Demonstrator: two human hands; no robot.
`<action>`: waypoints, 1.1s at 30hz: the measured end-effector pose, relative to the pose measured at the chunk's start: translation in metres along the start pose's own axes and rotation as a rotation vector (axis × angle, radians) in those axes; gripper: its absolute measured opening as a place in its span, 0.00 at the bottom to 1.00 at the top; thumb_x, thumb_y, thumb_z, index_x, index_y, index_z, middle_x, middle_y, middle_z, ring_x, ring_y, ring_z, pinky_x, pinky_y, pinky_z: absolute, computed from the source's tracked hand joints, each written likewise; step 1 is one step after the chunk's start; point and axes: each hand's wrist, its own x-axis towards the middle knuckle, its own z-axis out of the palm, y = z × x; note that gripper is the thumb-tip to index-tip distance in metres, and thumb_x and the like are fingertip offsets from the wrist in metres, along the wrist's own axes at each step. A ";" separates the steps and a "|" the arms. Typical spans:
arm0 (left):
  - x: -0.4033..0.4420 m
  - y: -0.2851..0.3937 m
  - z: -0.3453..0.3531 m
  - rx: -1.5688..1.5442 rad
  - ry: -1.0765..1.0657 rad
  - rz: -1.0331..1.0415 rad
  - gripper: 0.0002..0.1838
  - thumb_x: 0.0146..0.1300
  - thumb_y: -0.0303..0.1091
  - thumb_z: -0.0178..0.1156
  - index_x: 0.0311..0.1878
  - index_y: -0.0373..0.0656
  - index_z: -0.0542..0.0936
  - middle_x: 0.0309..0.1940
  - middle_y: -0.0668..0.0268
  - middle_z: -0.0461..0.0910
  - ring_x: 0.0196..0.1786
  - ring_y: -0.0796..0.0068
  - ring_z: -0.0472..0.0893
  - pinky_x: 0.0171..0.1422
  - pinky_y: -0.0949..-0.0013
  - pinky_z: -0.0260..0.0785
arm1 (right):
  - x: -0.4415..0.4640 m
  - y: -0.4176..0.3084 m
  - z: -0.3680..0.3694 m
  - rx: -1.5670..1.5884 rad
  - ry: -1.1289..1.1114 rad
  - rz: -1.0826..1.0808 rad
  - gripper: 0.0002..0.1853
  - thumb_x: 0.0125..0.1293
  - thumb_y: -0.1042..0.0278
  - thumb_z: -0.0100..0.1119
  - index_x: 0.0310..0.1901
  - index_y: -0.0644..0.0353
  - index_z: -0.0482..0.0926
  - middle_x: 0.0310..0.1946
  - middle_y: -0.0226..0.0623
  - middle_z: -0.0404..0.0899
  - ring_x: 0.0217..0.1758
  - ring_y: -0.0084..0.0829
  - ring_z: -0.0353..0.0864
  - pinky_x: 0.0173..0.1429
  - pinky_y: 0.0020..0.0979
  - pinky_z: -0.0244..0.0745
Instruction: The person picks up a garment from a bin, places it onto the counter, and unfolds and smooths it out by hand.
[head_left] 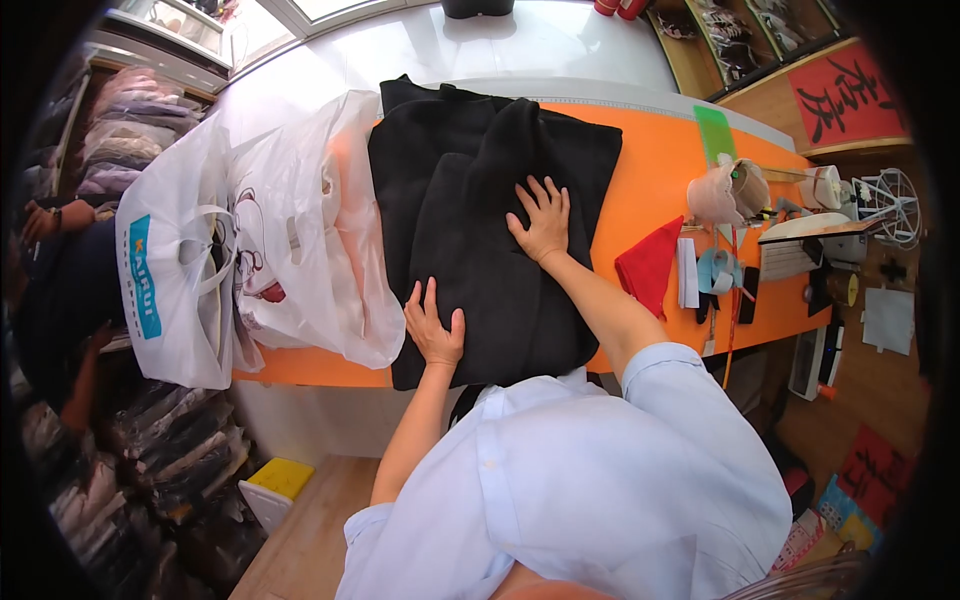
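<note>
A large piece of black cloth (470, 200), perhaps a garment, lies in folded layers across the orange tabletop (640, 190). I cannot make out what kind of garment it is. My left hand (437, 332) rests on its near left part, fingers spread. Farther up and to the right, my right hand (545, 222) lies flat on the cloth with its fingers apart. Neither hand grips anything. Just left of the cloth stands a full white plastic bag (310, 240), its side touching the cloth's edge.
Another white bag (170, 260) with a blue label stands at the far left, beside a person in dark clothes (60, 270). To the right are a red cloth (650, 265), a green sheet (714, 135), cups and small tools. Shelves hold plastic-wrapped clothes (180, 440).
</note>
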 end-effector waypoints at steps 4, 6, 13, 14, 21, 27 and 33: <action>-0.007 0.005 -0.009 -0.007 0.039 -0.016 0.34 0.61 0.52 0.55 0.68 0.46 0.69 0.63 0.51 0.67 0.63 0.48 0.67 0.68 0.51 0.57 | 0.002 -0.001 0.000 0.370 0.003 0.067 0.17 0.53 0.61 0.65 0.44 0.57 0.82 0.51 0.35 0.79 0.64 0.39 0.71 0.72 0.45 0.57; -0.012 0.011 -0.016 0.013 0.053 -0.015 0.34 0.61 0.50 0.58 0.67 0.43 0.69 0.62 0.52 0.68 0.63 0.50 0.67 0.68 0.52 0.57 | 0.001 -0.023 -0.013 0.682 -0.180 0.308 0.15 0.55 0.66 0.65 0.44 0.62 0.81 0.44 0.40 0.82 0.52 0.40 0.80 0.60 0.39 0.71; 0.002 0.109 -0.070 -0.302 0.068 0.053 0.41 0.56 0.38 0.68 0.70 0.35 0.61 0.67 0.52 0.62 0.71 0.53 0.61 0.74 0.59 0.52 | -0.024 -0.106 -0.125 1.601 -0.337 0.458 0.12 0.65 0.73 0.61 0.46 0.69 0.76 0.36 0.36 0.81 0.35 0.24 0.81 0.40 0.24 0.77; 0.007 0.125 -0.074 -0.375 0.044 0.097 0.46 0.52 0.35 0.70 0.72 0.36 0.58 0.66 0.52 0.62 0.70 0.56 0.62 0.74 0.59 0.52 | -0.027 -0.116 -0.149 1.769 -0.465 0.497 0.11 0.64 0.73 0.61 0.46 0.69 0.76 0.36 0.35 0.81 0.32 0.22 0.80 0.38 0.24 0.77; 0.017 0.127 -0.095 -0.676 0.087 -0.024 0.18 0.57 0.15 0.58 0.52 0.33 0.78 0.43 0.62 0.81 0.47 0.72 0.80 0.54 0.73 0.70 | -0.042 -0.113 -0.210 1.095 -0.180 -0.350 0.15 0.56 0.71 0.68 0.45 0.60 0.79 0.37 0.38 0.80 0.41 0.35 0.80 0.49 0.36 0.72; 0.013 0.129 -0.161 -1.113 -0.111 -0.213 0.17 0.70 0.37 0.58 0.49 0.29 0.78 0.41 0.66 0.82 0.41 0.81 0.79 0.48 0.78 0.71 | -0.028 -0.079 -0.206 0.504 0.198 -0.215 0.51 0.39 0.69 0.78 0.68 0.56 0.59 0.66 0.48 0.56 0.69 0.49 0.56 0.70 0.48 0.53; -0.013 0.113 -0.184 -1.404 -0.159 -0.340 0.15 0.72 0.36 0.54 0.49 0.32 0.77 0.42 0.60 0.83 0.44 0.73 0.82 0.52 0.72 0.74 | -0.005 -0.066 -0.185 0.623 0.035 -0.171 0.51 0.44 0.67 0.76 0.71 0.52 0.57 0.66 0.48 0.61 0.67 0.49 0.64 0.68 0.45 0.61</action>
